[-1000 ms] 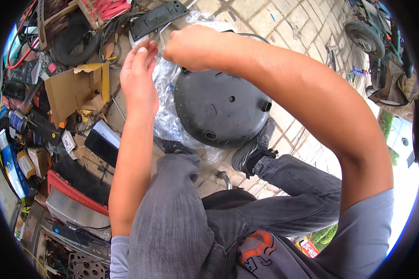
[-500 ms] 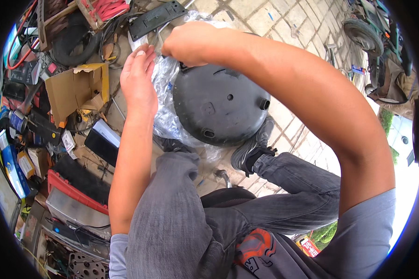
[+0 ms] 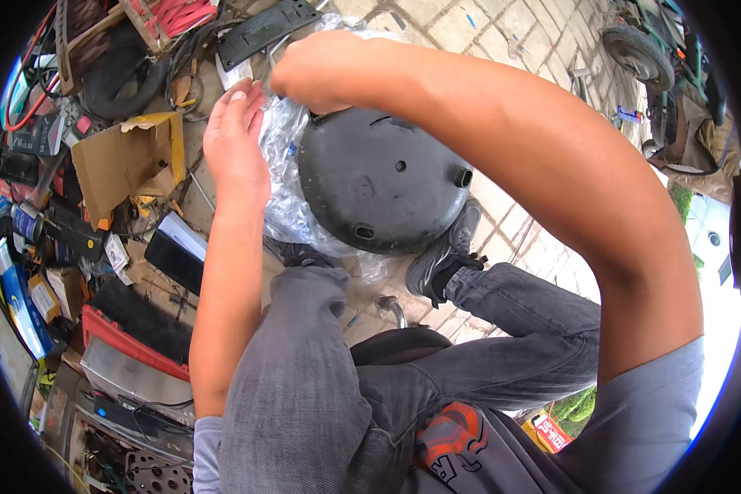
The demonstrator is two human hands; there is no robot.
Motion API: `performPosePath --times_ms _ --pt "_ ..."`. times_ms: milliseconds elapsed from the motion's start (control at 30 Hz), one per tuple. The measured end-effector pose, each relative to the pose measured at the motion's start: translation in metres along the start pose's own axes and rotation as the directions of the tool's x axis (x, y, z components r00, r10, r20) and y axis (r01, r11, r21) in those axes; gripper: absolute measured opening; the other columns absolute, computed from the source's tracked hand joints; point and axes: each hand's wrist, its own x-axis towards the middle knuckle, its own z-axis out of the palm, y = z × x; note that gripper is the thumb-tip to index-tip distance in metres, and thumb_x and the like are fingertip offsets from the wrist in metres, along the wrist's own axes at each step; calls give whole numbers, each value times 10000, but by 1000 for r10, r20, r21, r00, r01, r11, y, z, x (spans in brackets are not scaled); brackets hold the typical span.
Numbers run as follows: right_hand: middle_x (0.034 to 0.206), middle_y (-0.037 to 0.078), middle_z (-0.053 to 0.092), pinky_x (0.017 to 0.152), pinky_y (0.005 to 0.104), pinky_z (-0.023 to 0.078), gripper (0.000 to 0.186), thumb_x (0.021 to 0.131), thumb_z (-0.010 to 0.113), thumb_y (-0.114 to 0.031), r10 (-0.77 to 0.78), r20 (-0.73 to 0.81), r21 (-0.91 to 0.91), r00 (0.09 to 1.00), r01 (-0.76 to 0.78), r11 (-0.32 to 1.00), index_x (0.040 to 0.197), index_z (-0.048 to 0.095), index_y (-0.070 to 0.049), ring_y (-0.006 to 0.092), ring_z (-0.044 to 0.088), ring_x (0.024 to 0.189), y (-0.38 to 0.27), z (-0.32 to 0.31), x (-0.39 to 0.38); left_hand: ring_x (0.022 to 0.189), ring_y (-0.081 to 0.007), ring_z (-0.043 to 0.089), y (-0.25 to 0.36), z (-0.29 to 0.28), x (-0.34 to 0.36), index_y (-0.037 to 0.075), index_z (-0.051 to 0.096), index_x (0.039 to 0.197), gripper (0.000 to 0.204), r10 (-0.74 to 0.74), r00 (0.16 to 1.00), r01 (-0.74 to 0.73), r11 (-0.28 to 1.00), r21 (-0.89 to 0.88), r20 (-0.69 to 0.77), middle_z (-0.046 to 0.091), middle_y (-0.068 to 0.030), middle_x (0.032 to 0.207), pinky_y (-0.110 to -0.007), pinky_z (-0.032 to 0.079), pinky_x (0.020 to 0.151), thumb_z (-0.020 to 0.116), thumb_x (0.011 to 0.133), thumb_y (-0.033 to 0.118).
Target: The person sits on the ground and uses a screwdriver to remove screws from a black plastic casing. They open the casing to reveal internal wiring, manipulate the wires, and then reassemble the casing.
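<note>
A large black dome-shaped shell (image 3: 391,193) with a round hole and short oval openings lies on crumpled clear plastic wrap (image 3: 284,206), in front of my feet. My right hand (image 3: 317,72) is closed in a fist over the shell's far left edge. A thin metal rod (image 3: 273,54) juts up beside the fist and appears to be gripped in it; the fingers hide its lower part. Just left of the fist, my left hand (image 3: 237,136) is raised with its fingers stretched out, its fingertips close to the right fist. I see nothing in its palm.
Left of me stand an open cardboard box (image 3: 128,165), a dark phone-like slab (image 3: 177,262) and cluttered parts and tools. A flat black cover (image 3: 267,33) lies beyond my hands. A wheel (image 3: 638,56) of a vehicle stands far right on the brick paving (image 3: 502,222).
My right fist has shifted slightly left, closer to my left fingertips, with the rod beside it. The whole view has moved a little; the shell stays in place on the wrap.
</note>
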Motion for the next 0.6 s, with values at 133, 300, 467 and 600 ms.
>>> performPosePath --times_ms 133,300,467,600 --pt "912 184 699 749 446 551 214 775 667 -83 -12 -63 24 998 14 1000 985 696 -54 385 679 865 -4 2 0 1194 -222 544 -5 -3 0 -30 540 1269 373 -17 1000 17 1000 -22 -1 613 -136 1232 -349 355 1074 510 981 206" --pt "881 183 698 763 452 538 197 824 664 -174 257 -209 296 944 -190 936 985 696 -66 396 670 866 -4 17 -7 1190 -212 545 -12 -10 0 -30 539 1269 375 -39 999 39 999 -31 4 615 -134 1229 -346 365 1063 507 984 212" --pt "890 168 701 760 469 530 152 796 634 -120 92 -199 171 976 -58 984 927 710 -111 384 668 866 4 12 -4 1234 -251 522 -3 -4 -1 -53 498 1309 405 -23 1000 23 1000 -3 2 576 -174 1289 -373 358 1091 478 997 205" --pt "911 170 702 748 457 537 210 765 652 -69 30 -98 69 995 -23 997 965 702 -105 389 670 866 4 16 0 1228 -250 523 -1 0 -4 -52 493 1314 408 -28 1000 28 1000 5 11 573 -176 1292 -372 359 1089 478 997 205"
